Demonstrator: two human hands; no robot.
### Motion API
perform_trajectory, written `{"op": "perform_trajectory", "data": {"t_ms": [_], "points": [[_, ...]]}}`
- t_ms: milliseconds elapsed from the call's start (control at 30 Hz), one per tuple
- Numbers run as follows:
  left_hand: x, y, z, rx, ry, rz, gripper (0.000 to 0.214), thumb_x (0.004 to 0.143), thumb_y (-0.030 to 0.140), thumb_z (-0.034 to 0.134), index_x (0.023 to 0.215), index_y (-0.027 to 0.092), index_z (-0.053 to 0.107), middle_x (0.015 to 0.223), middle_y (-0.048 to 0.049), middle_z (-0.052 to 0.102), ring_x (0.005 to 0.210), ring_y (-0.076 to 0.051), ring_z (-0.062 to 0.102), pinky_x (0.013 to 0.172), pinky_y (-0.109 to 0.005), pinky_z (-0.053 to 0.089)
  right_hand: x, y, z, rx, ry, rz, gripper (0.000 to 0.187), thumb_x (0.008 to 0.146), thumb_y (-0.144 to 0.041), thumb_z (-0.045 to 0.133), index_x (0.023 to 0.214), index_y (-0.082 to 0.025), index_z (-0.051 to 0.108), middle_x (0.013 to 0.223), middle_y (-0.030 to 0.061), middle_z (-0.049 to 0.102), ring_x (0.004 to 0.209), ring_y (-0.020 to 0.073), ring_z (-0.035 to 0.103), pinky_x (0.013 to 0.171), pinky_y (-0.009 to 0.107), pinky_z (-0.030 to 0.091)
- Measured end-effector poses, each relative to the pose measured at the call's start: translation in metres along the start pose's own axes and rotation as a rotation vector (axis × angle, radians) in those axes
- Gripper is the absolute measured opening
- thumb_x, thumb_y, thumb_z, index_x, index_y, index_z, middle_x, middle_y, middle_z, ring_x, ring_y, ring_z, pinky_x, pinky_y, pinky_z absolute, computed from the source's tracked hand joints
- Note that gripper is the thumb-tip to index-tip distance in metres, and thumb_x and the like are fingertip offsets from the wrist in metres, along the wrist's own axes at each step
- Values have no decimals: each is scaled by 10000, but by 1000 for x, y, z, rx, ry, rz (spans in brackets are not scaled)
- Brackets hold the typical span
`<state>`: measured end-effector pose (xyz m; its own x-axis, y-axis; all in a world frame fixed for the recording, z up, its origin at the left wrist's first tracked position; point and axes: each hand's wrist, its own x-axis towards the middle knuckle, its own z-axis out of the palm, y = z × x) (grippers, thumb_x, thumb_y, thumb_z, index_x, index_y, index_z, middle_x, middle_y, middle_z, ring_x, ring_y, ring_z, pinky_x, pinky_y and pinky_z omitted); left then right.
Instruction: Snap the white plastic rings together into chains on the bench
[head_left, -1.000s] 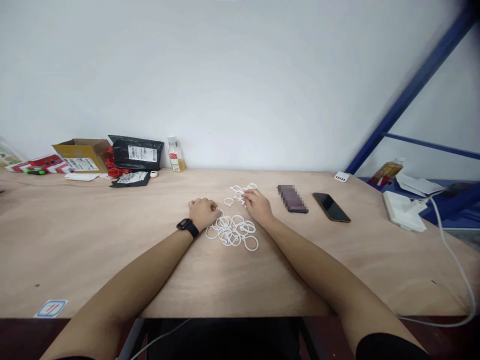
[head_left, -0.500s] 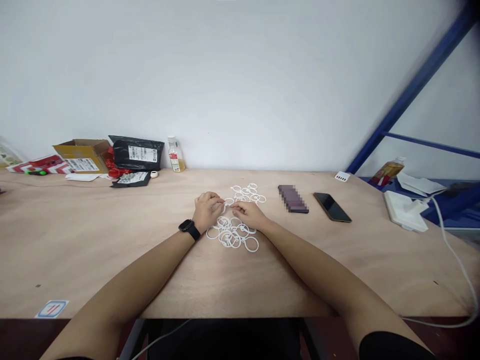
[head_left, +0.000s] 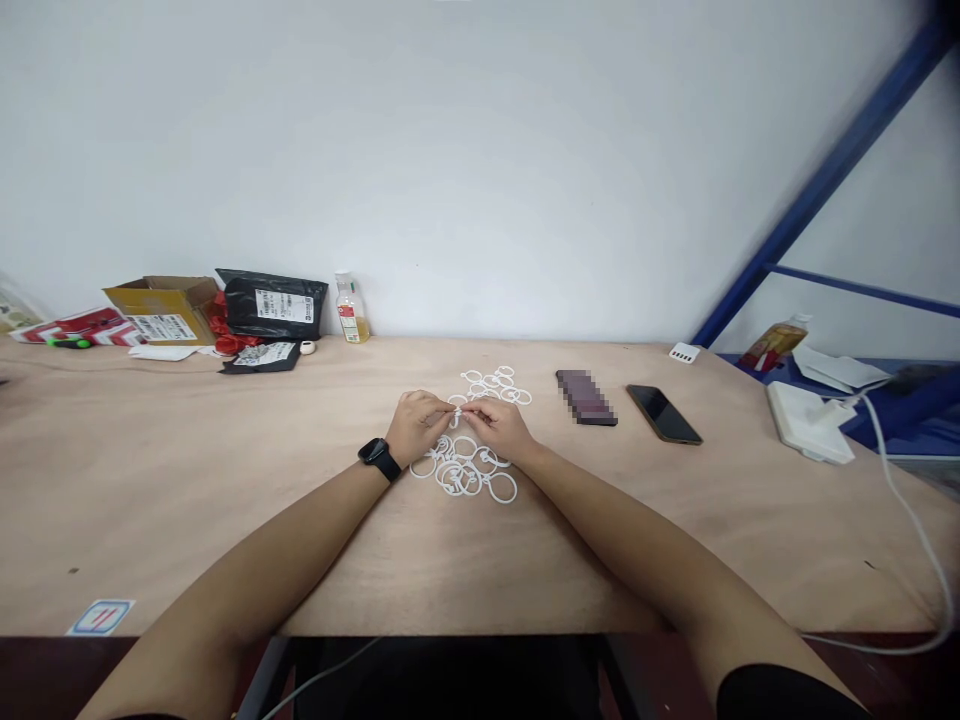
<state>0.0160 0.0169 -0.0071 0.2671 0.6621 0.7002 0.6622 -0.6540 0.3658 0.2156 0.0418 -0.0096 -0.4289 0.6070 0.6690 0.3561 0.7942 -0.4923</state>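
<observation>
Both hands meet at the middle of the wooden table [head_left: 225, 500]. My left hand [head_left: 420, 425], with a black watch on its wrist, and my right hand [head_left: 501, 424] pinch a small white plastic ring [head_left: 457, 405] between their fingertips. Just below the hands lies a tangled pile of white rings [head_left: 465, 472]. A second, looser group of white rings [head_left: 496, 383] lies a little farther back, beyond the hands.
A dark phone [head_left: 664, 413] and a blurred dark rectangle [head_left: 586, 397] lie to the right. A bottle [head_left: 349, 310], black bags [head_left: 271, 304] and a cardboard box [head_left: 163, 309] stand by the wall at left. White items, a cable [head_left: 911, 520] and a blue frame [head_left: 825, 175] are at right.
My right hand came back from the far group of rings toward my left hand. Both hands now meet and pinch one ring between them above the near pile.
</observation>
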Motion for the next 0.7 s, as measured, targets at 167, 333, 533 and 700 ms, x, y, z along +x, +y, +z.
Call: {"op": "perform_trajectory", "data": {"t_ms": [167,333,533,700], "points": [[0,2,1,-34,-5,82,164,882,307,602,978,232,712,926,-41,737,879,-177,649,828,-349,482,-2,0,1,-39,20,-45,146,907,-252,583,977,-234,709,834,26,719,754,161,650,706,278,495],[0,3,0,67,8,78,184,918,341,575,952,241,726,899,-37,748,863,-181,659,848,-376,446,-1,1,1,-70,36,-81,136,906,-269,587,963,-224,701,829,33,717,719,153,637,687,271,488],[0,4,1,100,-12,93,173,924,319,572,969,242,720,911,-30,751,867,-173,663,865,-383,421,-1,0,1,-89,44,-55,106,893,-282,607,915,-220,690,801,26,709,675,144,619,660,261,477],[0,5,2,83,3,122,161,922,299,570,962,227,709,915,-32,750,870,-170,662,859,-375,428,-2,0,0,-95,47,-47,108,897,-284,599,910,-221,685,804,25,710,690,149,625,669,263,475]]}}
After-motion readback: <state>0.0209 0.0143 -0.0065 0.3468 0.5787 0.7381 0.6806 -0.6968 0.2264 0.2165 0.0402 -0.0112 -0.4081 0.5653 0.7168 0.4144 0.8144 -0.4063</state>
